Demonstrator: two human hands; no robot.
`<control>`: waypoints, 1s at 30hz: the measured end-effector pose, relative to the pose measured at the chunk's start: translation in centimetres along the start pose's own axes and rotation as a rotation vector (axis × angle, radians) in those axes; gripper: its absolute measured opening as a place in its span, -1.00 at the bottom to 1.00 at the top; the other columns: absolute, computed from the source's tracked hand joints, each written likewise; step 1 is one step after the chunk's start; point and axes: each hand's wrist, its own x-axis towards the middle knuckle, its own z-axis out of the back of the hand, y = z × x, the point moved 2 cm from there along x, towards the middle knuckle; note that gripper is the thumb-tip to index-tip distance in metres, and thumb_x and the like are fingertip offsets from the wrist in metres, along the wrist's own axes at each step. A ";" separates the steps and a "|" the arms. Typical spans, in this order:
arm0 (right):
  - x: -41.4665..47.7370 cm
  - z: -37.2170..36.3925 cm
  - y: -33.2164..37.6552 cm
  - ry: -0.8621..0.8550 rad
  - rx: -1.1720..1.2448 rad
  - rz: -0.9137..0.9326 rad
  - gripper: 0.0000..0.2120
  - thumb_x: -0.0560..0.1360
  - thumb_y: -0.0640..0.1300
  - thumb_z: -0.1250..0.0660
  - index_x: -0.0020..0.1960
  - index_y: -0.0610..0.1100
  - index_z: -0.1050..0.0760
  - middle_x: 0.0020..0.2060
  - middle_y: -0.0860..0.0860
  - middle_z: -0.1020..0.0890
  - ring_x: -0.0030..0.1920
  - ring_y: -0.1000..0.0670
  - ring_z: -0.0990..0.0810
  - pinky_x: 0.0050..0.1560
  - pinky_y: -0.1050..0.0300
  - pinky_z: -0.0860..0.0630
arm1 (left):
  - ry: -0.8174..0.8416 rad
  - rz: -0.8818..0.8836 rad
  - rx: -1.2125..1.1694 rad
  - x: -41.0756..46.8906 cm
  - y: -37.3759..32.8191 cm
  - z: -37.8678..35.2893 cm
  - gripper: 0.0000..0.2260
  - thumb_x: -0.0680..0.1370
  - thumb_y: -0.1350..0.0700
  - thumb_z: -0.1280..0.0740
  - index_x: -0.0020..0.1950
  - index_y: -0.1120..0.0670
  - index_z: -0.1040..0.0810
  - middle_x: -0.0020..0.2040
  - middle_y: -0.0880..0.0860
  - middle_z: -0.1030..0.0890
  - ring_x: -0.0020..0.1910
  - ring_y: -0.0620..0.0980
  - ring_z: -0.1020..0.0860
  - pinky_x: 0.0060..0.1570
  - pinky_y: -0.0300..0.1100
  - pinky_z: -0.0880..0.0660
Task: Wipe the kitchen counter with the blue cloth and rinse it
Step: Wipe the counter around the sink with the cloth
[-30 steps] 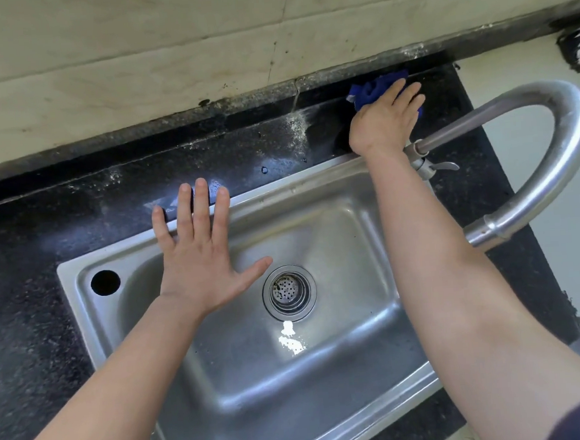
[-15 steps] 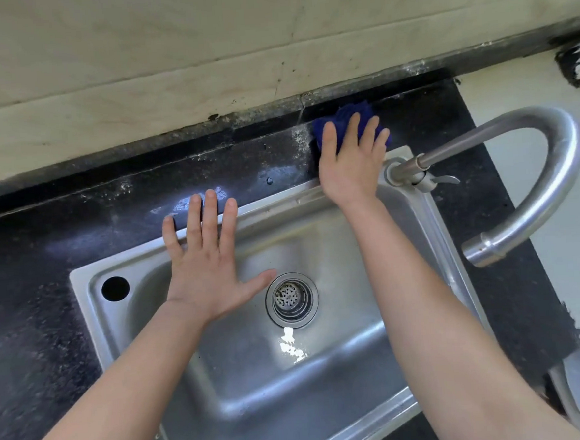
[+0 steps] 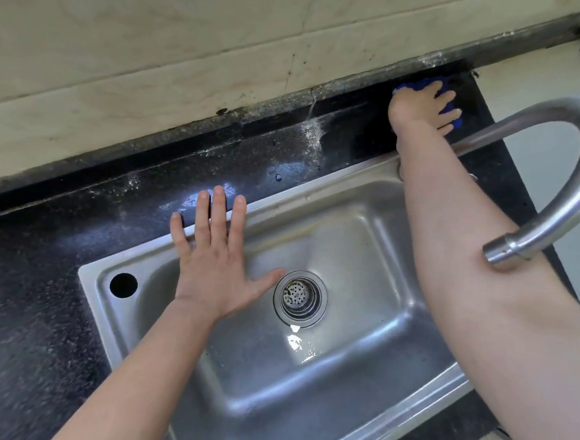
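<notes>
The blue cloth [image 3: 420, 85] lies on the black speckled counter [image 3: 277, 159] at its far right corner, against the wall. My right hand [image 3: 418, 109] presses flat on the cloth and covers most of it, so only blue edges show around the fingers. My left hand [image 3: 215, 252] is spread open with its fingers on the back rim of the steel sink [image 3: 93, 278] and holds nothing. The right forearm crosses the sink's right side, under the tap.
A curved steel tap [image 3: 553, 180] arches from behind the sink over my right forearm, its spout pointing down at the right. The drain strainer [image 3: 300, 298] sits mid-basin, and a round hole [image 3: 123, 285] is in the sink's left corner. Tiled wall runs behind the counter.
My right hand has slid the cloth to the right along the back strip of the counter, from near the sink's middle-right into the far right corner. The left hand stays on the sink rim.
</notes>
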 end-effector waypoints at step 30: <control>-24.8 -11.3 0.9 -0.141 -0.188 1.034 -0.36 0.57 0.33 -0.12 0.46 -0.05 -0.43 0.26 -0.15 -0.48 0.14 -0.25 -0.43 0.10 -0.06 -0.33 | -0.102 0.415 -0.048 -14.0 13.8 0.8 -0.08 0.48 -0.44 -0.06 0.60 0.19 -0.06 0.63 0.16 0.00 0.61 0.10 0.04 0.54 0.19 0.06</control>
